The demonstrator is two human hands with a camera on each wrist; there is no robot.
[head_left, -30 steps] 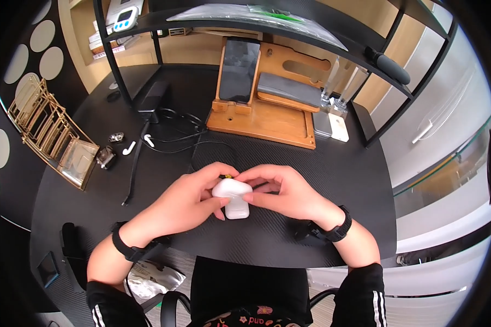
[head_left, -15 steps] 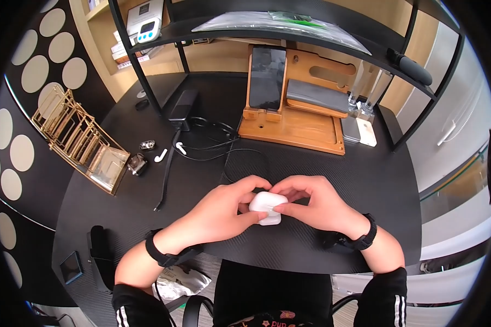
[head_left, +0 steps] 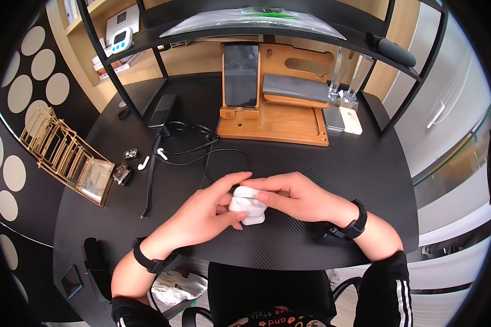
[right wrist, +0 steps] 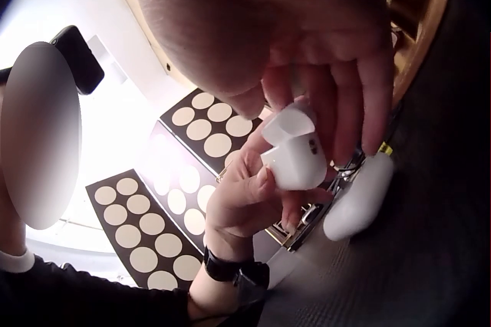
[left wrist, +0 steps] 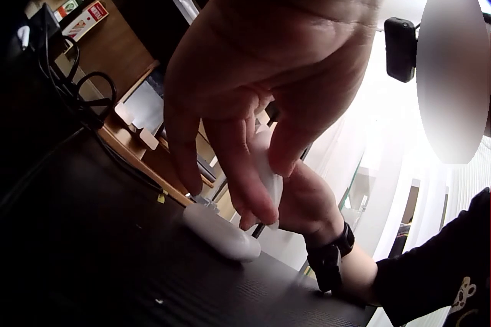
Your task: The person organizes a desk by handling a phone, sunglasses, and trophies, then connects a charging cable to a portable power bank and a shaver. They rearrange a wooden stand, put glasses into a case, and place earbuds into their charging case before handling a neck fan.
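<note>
Case point(head_left: 239, 205) in hand: our left hand point(head_left: 201, 213) grips its body, our right hand point(head_left: 299, 199) the lid point(head_left: 246, 192), now raised, shut half a second ago; we cannot see inside. Beneath lies a white object point(head_left: 253, 219). Desk point(head_left: 365, 185) extends rightward; farther left lie earbuds point(head_left: 143, 163).

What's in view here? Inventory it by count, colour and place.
earbud case: 1, white, open between both hands
rounded object: 1, white, desk below case
earbuds: 2, white, desk left
cables: count unclear, black, desk left
wooden stand: 1, brown, desk back
phone: 1, black, on stand
long case: 1, grey, on stand
wire rack: 1, gold, desk left
shelf unit: 1, black, desk back
desk: 1, black, under hands
wristbands: 2, black, on wrists
left hand: 1, bare, gripping case
right hand: 1, bare, at case lid
</note>
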